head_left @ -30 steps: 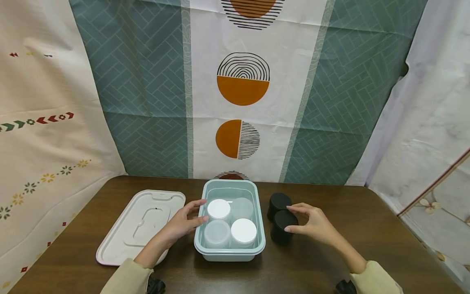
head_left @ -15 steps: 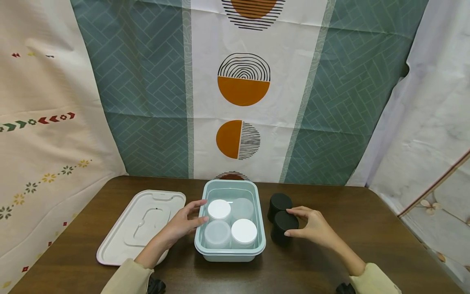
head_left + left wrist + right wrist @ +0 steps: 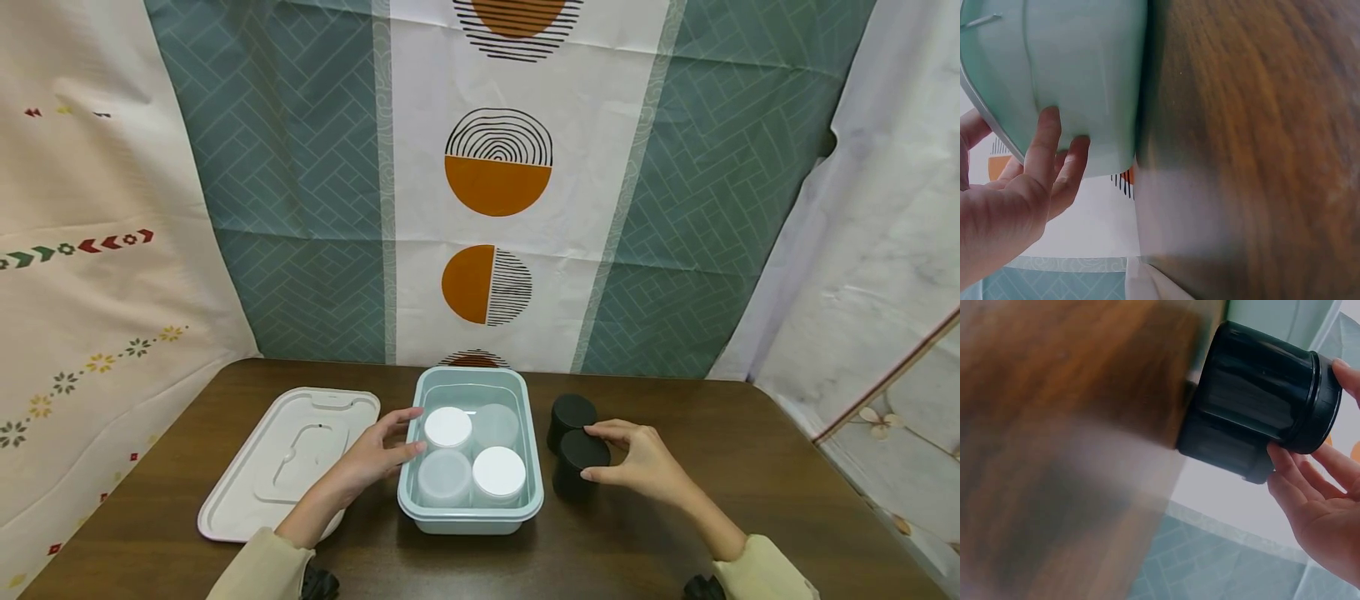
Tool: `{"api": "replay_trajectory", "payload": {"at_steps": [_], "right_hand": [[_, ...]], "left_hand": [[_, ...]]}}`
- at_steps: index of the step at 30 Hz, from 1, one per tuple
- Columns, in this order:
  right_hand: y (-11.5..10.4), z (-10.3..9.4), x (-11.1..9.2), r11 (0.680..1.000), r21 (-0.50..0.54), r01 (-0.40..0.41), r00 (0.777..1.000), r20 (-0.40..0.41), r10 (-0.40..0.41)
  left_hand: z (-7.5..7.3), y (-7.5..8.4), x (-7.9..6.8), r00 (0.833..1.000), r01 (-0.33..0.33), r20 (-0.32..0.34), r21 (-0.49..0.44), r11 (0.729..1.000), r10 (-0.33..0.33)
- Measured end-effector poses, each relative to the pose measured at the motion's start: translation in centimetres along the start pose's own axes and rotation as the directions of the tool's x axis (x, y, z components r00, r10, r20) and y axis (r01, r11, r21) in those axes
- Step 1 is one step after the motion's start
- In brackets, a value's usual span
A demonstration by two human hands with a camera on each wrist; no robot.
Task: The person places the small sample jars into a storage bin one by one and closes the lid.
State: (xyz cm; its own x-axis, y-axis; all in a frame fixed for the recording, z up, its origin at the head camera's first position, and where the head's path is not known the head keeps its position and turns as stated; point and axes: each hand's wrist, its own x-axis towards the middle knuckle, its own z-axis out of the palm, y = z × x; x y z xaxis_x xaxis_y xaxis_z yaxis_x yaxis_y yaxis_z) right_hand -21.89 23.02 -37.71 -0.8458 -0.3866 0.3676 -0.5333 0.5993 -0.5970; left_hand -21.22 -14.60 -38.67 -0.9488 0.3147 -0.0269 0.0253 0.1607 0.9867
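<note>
A light-green plastic bin [image 3: 480,521] stands in the middle of the table, with two white-lidded jars [image 3: 498,473] and two frosted-lidded jars [image 3: 445,477] inside. My left hand [image 3: 378,450] holds its left rim; in the left wrist view, fingers [image 3: 1072,169] rest against the outer wall, with the thumb up at the rim. To the right of the bin, two black jars stand upright one behind the other. My right hand [image 3: 641,458] grips the nearer black jar [image 3: 1254,384] around its lid, thumb on one side and fingers on the other. The farther black jar [image 3: 572,412] sits close behind it.
A white rectangular lid [image 3: 300,458] lies flat left of the bin, partly behind my left forearm. The brown wooden table [image 3: 615,550] ends at a patterned curtain [image 3: 300,275] behind. Pale cloths hang at both sides.
My right fingers have shifted very slightly on the nearer black jar's lid. The left hand, the bin and the jars stay in place.
</note>
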Motion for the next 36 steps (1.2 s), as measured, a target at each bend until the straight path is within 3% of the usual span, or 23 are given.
{"api": "replay_trajectory", "payload": {"at_steps": [14, 19, 29, 36], "right_hand": [[-2.5, -2.5, 1.9, 0.996, 0.035, 0.081, 0.997, -0.020, -0.080], [-3.6, -2.9, 3.0, 0.997, 0.046, 0.066, 0.998, -0.021, -0.065], [-4.9, -2.5, 5.9, 0.996, 0.081, 0.043, 0.999, -0.019, -0.042], [-5.8, -1.4, 8.2, 0.992, 0.101, 0.075, 0.996, -0.056, -0.070]], "left_hand": [[0.0, 0.0, 0.1, 1.000, 0.003, -0.005, 0.004, 1.000, -0.003], [0.0, 0.0, 0.1, 1.000, 0.008, -0.010, 0.006, 1.000, -0.007], [0.2, -0.3, 0.4, 0.998, 0.042, -0.052, 0.007, 0.999, -0.041], [0.2, -0.3, 0.4, 0.998, 0.039, -0.051, 0.010, 0.999, -0.038]]}}
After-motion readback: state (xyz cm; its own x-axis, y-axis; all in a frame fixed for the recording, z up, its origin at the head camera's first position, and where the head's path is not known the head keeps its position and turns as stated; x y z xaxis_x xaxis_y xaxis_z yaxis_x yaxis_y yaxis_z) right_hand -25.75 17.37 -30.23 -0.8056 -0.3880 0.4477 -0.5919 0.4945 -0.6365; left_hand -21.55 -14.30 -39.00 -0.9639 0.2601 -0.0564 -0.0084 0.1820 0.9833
